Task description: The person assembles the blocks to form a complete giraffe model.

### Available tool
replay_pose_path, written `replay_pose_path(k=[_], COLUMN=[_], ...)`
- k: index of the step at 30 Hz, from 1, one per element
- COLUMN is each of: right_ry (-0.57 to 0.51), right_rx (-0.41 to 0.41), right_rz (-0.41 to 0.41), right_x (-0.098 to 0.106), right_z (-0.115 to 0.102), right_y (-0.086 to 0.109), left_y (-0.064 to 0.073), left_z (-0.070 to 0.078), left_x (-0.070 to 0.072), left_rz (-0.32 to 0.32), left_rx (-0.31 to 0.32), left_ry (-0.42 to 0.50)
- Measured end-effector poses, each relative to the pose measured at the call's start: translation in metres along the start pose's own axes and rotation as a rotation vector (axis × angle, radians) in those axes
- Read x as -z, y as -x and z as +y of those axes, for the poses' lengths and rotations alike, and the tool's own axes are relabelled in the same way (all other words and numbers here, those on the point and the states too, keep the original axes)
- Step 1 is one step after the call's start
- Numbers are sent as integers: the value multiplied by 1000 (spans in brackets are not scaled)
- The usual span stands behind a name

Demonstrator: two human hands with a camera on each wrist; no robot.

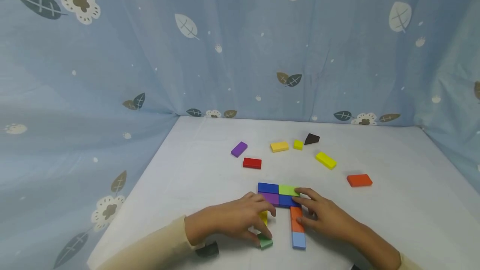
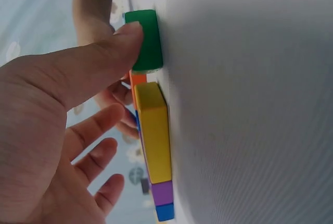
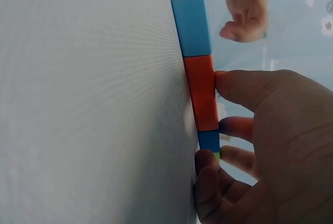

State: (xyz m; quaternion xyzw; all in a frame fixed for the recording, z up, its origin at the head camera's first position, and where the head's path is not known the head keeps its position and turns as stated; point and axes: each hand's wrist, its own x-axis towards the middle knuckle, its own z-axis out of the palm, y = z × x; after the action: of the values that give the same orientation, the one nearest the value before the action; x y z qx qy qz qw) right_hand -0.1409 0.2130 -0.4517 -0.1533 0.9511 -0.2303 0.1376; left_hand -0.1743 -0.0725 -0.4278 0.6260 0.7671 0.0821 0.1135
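My left hand (image 1: 243, 218) pinches a green block (image 2: 148, 41) at the near end of a yellow block (image 2: 154, 135). In the left wrist view the thumb lies along the green block; the index finger is hidden behind it. My right hand (image 1: 330, 218) rests on the layout, thumb against the orange block (image 3: 201, 94), other fingertips at the dark blue block (image 1: 288, 201) and lime block (image 1: 286, 190). A light blue block (image 1: 298, 240) continues the orange one toward me. Another dark blue block (image 1: 268, 188) and a purple block (image 1: 269, 198) complete the flat two-row group.
Farther back lie loose blocks: purple (image 1: 239, 149), red (image 1: 252, 163), pale yellow (image 1: 279, 147), small yellow (image 1: 298, 144), black (image 1: 312, 138), long yellow (image 1: 326, 160) and orange-red (image 1: 359, 180). A dark piece (image 1: 207, 250) sits by the left sleeve. Patterned blue cloth (image 1: 240, 53) surrounds the white table (image 1: 202, 157).
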Motion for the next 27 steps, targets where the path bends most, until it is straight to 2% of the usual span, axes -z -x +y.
replay_pose_path(k=[9,18,21,27], right_ry=[-1,12,20,18], right_rx=[-18,-6,8,21], right_rz=[-9,-12,-8,-11], right_x=[0,1,1,1], right_z=[-1,-1,0,2], right_y=[-1,-1,0,-1], left_y=[4,5,5,4], left_z=[4,0,-3,-4], left_x=[-1,-2,-2,0], left_rz=[20,48,42,8], left_rx=[71,101,76,-29], left_ry=[78,63,68,56])
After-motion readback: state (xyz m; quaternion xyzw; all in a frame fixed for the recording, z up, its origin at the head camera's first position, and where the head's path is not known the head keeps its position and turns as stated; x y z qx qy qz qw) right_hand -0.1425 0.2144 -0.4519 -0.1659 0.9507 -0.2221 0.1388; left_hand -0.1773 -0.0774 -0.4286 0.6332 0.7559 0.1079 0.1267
